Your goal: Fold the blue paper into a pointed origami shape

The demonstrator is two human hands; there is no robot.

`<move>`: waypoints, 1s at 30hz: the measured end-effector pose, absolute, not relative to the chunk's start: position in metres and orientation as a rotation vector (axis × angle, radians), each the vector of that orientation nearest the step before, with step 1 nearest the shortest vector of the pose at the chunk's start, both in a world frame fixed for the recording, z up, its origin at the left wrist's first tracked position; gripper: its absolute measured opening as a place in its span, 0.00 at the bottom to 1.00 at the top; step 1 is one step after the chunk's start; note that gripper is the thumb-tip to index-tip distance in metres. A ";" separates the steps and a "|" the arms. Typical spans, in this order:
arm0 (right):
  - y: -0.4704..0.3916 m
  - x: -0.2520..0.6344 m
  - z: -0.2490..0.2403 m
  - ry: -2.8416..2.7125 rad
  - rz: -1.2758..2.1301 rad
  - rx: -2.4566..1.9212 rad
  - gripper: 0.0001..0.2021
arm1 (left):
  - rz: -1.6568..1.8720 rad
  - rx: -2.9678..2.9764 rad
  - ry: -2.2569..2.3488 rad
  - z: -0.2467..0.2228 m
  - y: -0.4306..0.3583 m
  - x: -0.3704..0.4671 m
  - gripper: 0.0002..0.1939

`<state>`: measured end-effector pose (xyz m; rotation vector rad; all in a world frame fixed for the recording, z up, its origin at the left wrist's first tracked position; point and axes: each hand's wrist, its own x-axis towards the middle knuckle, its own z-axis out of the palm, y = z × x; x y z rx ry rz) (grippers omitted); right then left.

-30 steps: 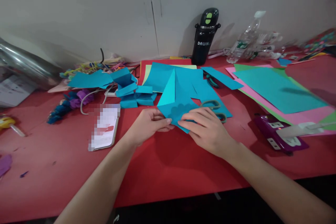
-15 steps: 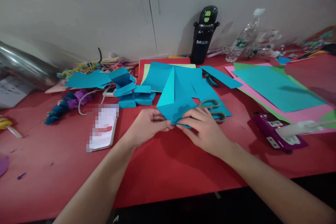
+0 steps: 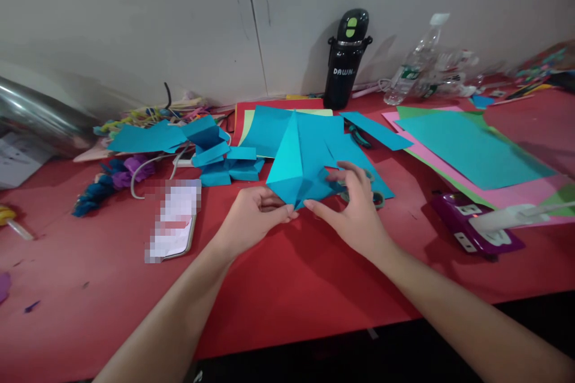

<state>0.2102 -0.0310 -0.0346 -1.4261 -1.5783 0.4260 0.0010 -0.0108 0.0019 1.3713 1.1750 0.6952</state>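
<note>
The folded blue paper [image 3: 287, 169] is between both hands, above the red table [image 3: 278, 305], one corner toward the person. The left hand [image 3: 254, 215] pinches that corner, thumb uppermost. The right hand [image 3: 354, 206] is loosely spread, thumb by the paper's edge, fingers near one pair of scissors [image 3: 378, 199]. Beyond are one phone [image 3: 177, 218], one purple power strip [image 3: 487, 241], one black bottle [image 3: 345, 66] and a pale wall [image 3: 157, 24].

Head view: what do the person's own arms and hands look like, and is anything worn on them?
The left hand and right hand are ungloved; no ring, watch or bracelet shows. The left forearm and right forearm are bare, with no sleeve visible as far as the picture reaches. No cables or markings can be made out on them.
</note>
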 end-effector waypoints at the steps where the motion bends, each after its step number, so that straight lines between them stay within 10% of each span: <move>1: -0.030 0.210 -0.036 -1.513 0.465 -1.433 0.31 | 0.726 1.351 1.169 0.001 -0.011 0.003 0.13; 7: -0.024 0.210 -0.036 -1.042 0.863 -1.328 0.50 | 0.842 1.204 1.154 0.000 -0.016 0.016 0.14; 16: -0.029 0.201 -0.028 -0.794 1.315 -1.063 0.19 | 0.859 1.241 1.117 -0.002 -0.022 0.021 0.13; 30: -0.029 0.199 -0.031 -0.964 1.346 -0.954 0.14 | 0.856 1.286 1.063 -0.003 -0.023 0.026 0.15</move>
